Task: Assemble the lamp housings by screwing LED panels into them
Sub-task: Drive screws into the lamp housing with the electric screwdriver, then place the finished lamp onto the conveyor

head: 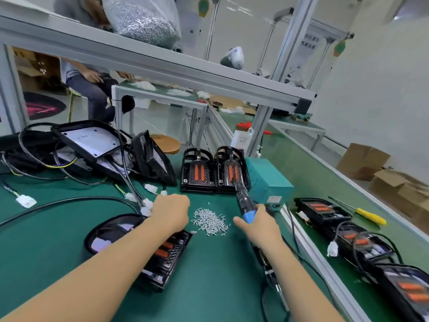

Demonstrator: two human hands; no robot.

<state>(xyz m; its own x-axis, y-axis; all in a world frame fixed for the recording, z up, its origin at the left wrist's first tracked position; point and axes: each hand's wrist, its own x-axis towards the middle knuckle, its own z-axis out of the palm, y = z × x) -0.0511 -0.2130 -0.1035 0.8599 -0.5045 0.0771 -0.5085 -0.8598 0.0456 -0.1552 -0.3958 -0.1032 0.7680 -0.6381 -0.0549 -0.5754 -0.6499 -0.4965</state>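
Head view shows the right hand (257,225) gripping the driver (245,204), the left hand (170,211) curled, maybe empty, beside the screws (210,221); pinch one, then set it straight in the housing (162,259) below.

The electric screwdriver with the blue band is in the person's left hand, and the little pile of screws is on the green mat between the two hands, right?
Not quite. The head view shows the electric screwdriver in the right hand, not the left. The left hand is a closed fist above a lamp housing. The pile of screws does lie on the green mat between the two hands.
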